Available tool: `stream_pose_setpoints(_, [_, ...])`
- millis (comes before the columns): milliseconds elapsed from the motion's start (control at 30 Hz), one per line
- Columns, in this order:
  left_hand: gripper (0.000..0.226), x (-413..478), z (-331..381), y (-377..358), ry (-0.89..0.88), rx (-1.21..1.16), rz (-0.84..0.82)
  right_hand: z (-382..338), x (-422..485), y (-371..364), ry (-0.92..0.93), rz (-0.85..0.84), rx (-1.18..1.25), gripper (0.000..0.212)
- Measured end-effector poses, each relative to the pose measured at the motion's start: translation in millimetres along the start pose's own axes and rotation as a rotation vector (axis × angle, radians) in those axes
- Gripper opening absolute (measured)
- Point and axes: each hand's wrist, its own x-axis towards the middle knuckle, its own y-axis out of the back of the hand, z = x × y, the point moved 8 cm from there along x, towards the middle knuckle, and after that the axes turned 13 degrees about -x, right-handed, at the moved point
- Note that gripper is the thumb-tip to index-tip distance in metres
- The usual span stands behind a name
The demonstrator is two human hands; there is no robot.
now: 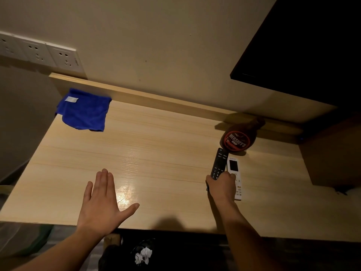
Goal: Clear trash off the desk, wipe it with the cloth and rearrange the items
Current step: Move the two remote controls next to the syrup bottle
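Observation:
A light wooden desk (pixel 156 145) fills the view. A blue cloth (pixel 85 112) lies at its far left corner, partly over the edge. My left hand (pixel 101 200) hovers flat over the near middle of the desk, fingers spread, holding nothing. My right hand (pixel 221 185) grips the near end of a black remote (pixel 219 163) at the right side. A white remote (pixel 235 173) lies right beside it, touching my fingers. Just behind both remotes stands a brown Hershey's syrup bottle (pixel 237 140).
Below the desk's front edge a dark bin holds crumpled white paper (pixel 143 255). Wall sockets (pixel 39 52) sit at the upper left. A dark screen (pixel 304 45) hangs at the upper right, and a brown cabinet side (pixel 332 151) borders the desk's right end.

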Motion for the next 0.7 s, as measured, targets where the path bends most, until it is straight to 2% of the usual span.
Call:
stream_pose_setpoints(267, [0.134,0.7,-1.1,-1.7,-0.003,0.0,0.0,22.1,14.8,4.9,-0.005,0.021,-0.024,0.041])
stream_pose_setpoints(400, [0.134,1.2,-1.4,-2.6,-0.006,-0.011,0.013,24.1,10.8,7.5,-0.003,0.042,-0.044,0.054])
stream_pose_setpoints(533, [0.135,0.5,-1.2,-3.5,-0.011,-0.02,0.008,12.0,-10.3,18.7,0.037,0.132,-0.224,0.076])
stream_pose_setpoints(633, [0.136,-0.7,-0.1,-2.5,-0.006,-0.03,-0.004,-8.7,-39.6,22.4,0.105,0.21,-0.225,0.08])
stream_pose_setpoints(700, [0.136,-0.9,0.7,-1.7,-0.001,-0.036,-0.017,-27.2,-58.7,13.5,0.174,0.19,-0.168,0.078])
